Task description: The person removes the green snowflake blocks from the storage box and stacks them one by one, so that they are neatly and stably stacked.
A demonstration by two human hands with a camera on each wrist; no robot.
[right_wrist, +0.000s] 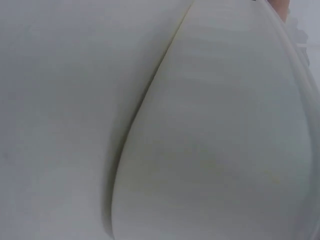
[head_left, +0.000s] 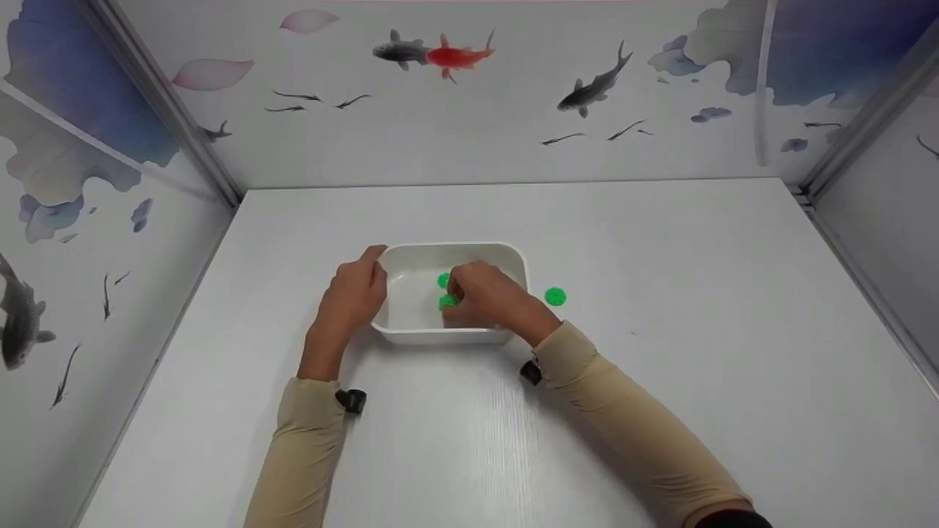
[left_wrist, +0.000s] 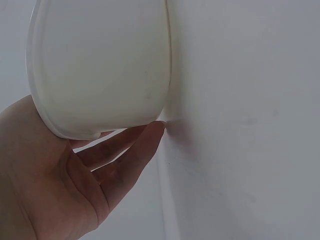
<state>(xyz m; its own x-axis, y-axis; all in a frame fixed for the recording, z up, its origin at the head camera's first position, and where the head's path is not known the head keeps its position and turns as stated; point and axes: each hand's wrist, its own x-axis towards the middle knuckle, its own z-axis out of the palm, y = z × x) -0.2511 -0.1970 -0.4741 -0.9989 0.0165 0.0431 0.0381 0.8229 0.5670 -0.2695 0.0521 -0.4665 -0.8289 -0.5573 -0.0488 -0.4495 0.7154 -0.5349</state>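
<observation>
A white rectangular plastic tub [head_left: 440, 336] stands on the table. My left hand [head_left: 352, 293] holds its left end, thumb over the rim; in the left wrist view that hand's fingers [left_wrist: 131, 160] reach along the outside of the tub wall [left_wrist: 105, 65]. Inside the tub, my right hand [head_left: 486, 297] has its fingers curled and pinches a small green disc [head_left: 447, 301] between thumb and fingers. Another green piece [head_left: 443, 280] shows just beyond the fingertips, partly hidden. The right wrist view has only the tub's outer side [right_wrist: 215, 125], and the right hand's fingers are hidden there.
On the white table [head_left: 660, 411], a round green disc [head_left: 555, 296] lies just right of the tub. White panels [head_left: 513, 147] printed with fish and leaves rise at the back and sides.
</observation>
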